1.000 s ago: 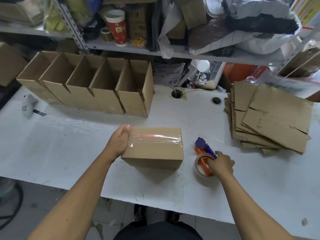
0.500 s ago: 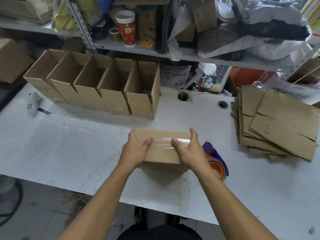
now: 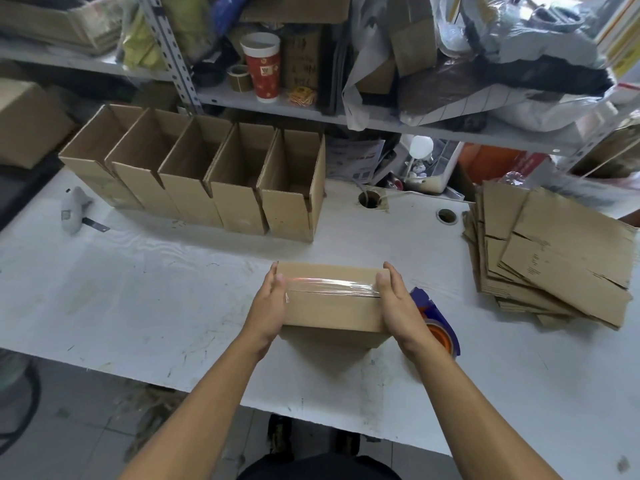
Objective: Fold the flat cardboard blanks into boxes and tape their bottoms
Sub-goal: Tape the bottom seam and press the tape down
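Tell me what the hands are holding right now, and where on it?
Both hands hold the taped box by its short ends: left hand, right hand.

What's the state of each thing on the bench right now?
taped box: bottom up, seam taped, held at both ends
left hand: flat against box's left end
right hand: flat against box's right end
tape dispenser: lying on table, ungripped
finished boxes: five in a row, tops open
flat blanks: stacked, unfolded
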